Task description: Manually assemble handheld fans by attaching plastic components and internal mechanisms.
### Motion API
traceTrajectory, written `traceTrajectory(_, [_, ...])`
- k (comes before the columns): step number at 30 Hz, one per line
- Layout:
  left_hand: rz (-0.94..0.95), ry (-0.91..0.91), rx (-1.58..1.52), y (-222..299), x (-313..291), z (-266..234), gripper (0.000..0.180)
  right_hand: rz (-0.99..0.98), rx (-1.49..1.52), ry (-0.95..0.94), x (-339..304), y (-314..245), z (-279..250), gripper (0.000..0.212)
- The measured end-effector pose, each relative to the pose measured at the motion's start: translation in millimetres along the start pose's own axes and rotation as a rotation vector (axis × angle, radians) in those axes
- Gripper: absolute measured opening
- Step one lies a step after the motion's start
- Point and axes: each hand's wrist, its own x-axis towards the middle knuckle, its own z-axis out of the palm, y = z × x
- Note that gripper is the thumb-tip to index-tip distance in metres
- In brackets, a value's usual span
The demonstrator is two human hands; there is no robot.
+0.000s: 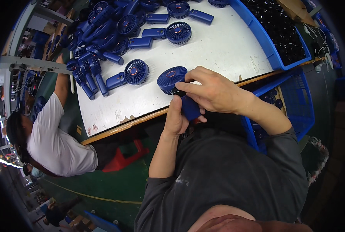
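A dark blue handheld fan is in my left hand, just over the table's near edge. The thumb and fingers wrap round its handle, which my hands partly cover. My right hand is closed over the fan's neck, its thumb and fingertips pinching a small black part against it. Much of that part is hidden under the fingers. Beyond my hands, another blue fan lies flat on the white table.
A large pile of blue fans covers the table's far left. At the right stands a blue bin full of shiny black parts. Below the edge is another blue crate. A person in a white shirt sits at left, near a red stool.
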Motion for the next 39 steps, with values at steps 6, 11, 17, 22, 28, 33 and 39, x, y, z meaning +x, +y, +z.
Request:
traceTrajectory(6, [0.045, 0.214, 0.022, -3, 7, 25, 0.059, 0.137, -0.095, -0.013, -20, -15, 15, 0.054])
traceTrajectory(11, [0.214, 0.072, 1.042, 6, 16, 43, 0.055, 0.264, -0.110, 0.436, -52, -16, 56, 0.059])
traceTrajectory(17, [0.749, 0.156, 1.971, 102, 34, 12, 0.075, 0.798, 0.890, 0.750, -156, -6, 43, 0.057])
traceTrajectory(22, [0.283, 0.361, 2.201, 174, 18, -113, 0.069, 1.115, -0.008, 0.844, -340, 60, 43, 0.043])
traceTrajectory(28, [0.180, 0.353, 1.967, 181, 29, -80, 0.061, 1.740, -0.333, 0.228, -492, 100, 78, 0.056])
traceTrajectory(33, [0.212, 0.347, 1.216, 93, 14, -39, 0.056, 1.311, 0.102, 0.536, -333, 62, 48, 0.035])
traceTrajectory(39, [0.433, 0.398, 0.253, -35, 29, 29, 0.049, 0.724, 0.495, 0.210, -113, -36, 58, 0.059])
